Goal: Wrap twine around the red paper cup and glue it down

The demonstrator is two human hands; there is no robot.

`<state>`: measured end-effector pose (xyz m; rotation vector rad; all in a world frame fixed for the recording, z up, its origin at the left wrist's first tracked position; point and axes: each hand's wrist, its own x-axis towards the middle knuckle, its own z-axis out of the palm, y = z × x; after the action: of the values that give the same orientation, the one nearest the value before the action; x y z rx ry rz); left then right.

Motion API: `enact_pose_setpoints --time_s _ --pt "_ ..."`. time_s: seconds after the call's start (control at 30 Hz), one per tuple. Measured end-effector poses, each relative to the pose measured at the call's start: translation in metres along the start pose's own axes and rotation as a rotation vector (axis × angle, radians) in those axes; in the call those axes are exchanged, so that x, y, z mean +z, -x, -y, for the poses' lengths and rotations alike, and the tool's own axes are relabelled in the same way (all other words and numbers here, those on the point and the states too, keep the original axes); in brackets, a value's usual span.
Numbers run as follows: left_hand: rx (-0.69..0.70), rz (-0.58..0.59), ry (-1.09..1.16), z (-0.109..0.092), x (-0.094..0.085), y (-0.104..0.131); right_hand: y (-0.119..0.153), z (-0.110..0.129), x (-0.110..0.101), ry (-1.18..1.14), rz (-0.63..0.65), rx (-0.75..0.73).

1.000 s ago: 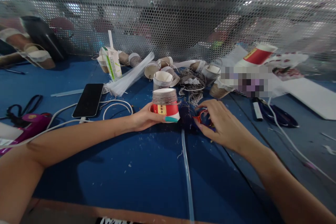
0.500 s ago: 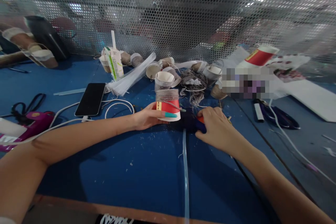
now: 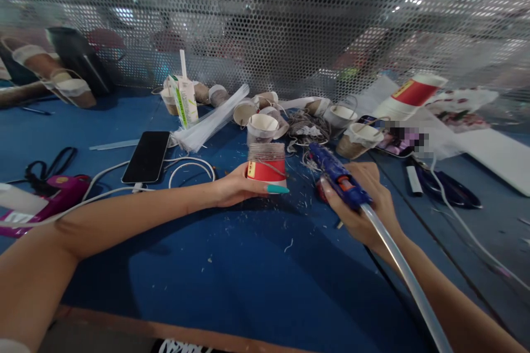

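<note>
My left hand is closed around a red and white paper cup, held upside down above the blue table. Grey-brown twine is wound about the upper part of the cup. My right hand grips a blue glue gun, its nozzle angled up and to the left, apart from the cup. A long clear glue stick sticks out of the back of the gun. Behind the cup stands a white-rimmed cup, and a tangle of grey twine lies near the gun's tip.
A phone with a white cable lies to the left, near a purple glue gun. Clear glue sticks and a drink carton are behind. On the right are scissors and stacked red cups. A perforated metal screen closes off the back.
My right hand has moved right and turned the glue gun, so its body now shows and the glue stick slants to the lower right. My left hand still holds the cup.
</note>
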<state>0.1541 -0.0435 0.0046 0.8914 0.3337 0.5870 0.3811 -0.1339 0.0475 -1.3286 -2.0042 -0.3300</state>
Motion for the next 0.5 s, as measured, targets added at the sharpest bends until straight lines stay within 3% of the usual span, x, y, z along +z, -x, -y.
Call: enact_pose_setpoints --time_s 0.13,0.27,0.5 --pt "-0.010 0.009 -0.008 -0.001 -0.001 0.000 0.002 0.024 -0.005 0.004 -0.109 0.002" --pt "-0.014 0.018 -0.038 0.001 -0.002 0.000 0.013 0.034 -0.004 -0.105 -0.166 0.119" --pt "0.012 -0.020 -0.036 0.002 0.002 -0.002 0.028 0.042 -0.001 -0.460 -0.008 0.365"
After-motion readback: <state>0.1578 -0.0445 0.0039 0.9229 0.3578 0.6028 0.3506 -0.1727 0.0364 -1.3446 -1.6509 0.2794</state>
